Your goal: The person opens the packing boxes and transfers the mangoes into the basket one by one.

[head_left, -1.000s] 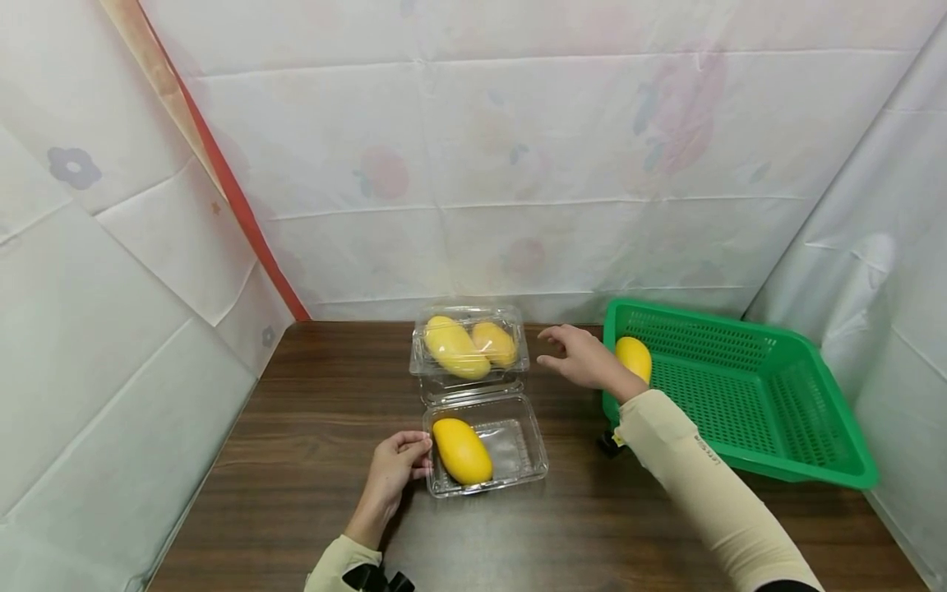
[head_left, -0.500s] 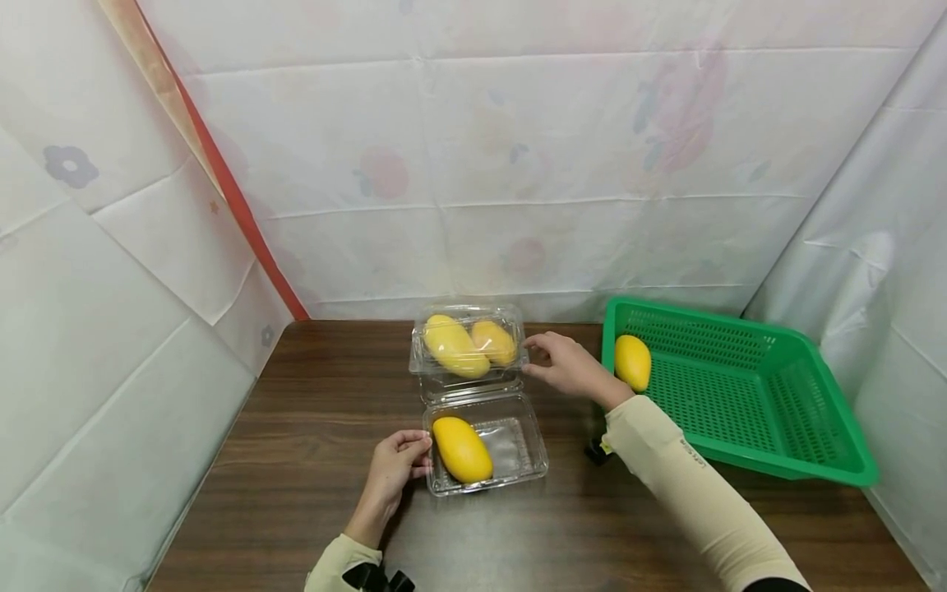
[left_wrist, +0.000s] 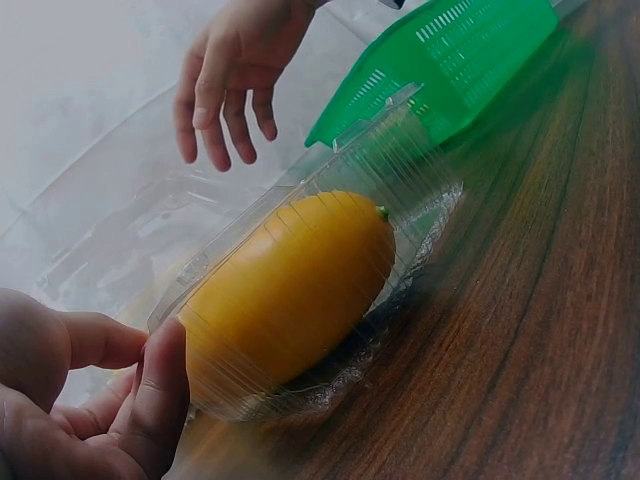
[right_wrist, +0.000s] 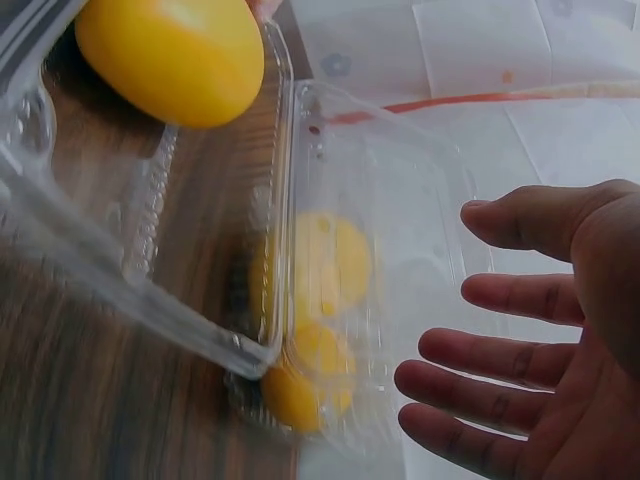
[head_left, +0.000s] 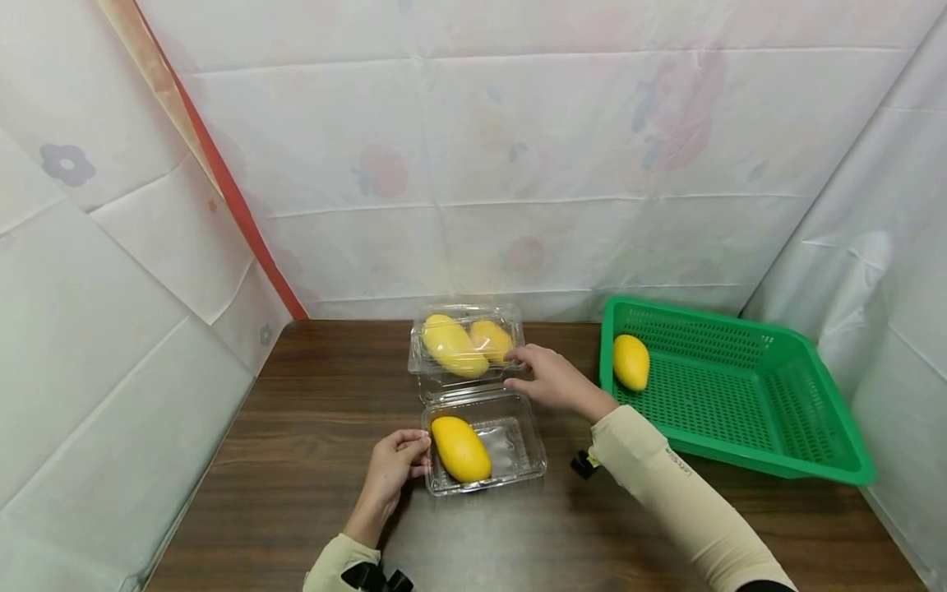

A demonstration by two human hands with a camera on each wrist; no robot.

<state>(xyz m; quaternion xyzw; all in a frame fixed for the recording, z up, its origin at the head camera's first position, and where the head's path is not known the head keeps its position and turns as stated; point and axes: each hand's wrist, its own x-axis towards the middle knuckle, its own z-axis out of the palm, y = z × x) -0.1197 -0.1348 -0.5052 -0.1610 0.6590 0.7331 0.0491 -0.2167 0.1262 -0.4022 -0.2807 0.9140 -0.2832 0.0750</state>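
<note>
A clear plastic clamshell container (head_left: 518, 448) lies opened on the table, one yellow mango (head_left: 461, 449) at the left of its base. My left hand (head_left: 394, 473) pinches the base's left rim between thumb and fingers; the left wrist view shows this grip beside the mango (left_wrist: 300, 285). Behind the base, two more mangoes (head_left: 453, 345) show through clear plastic, the raised lid (right_wrist: 400, 200) among it. My right hand (head_left: 551, 378) is at the right of this plastic, fingers spread and holding nothing, its fingertips overlapping the plastic's edge in the head view.
A green plastic basket (head_left: 740, 395) stands at the right, with one mango (head_left: 631, 363) near its left wall. The brown wood-grain table (head_left: 296, 444) meets hanging white printed sheets (head_left: 473, 164) at the back and both sides.
My right hand has moved left from beside the basket to the clear plastic at the back. The left hand keeps its pinch on the container's rim, and the mangoes stay put.
</note>
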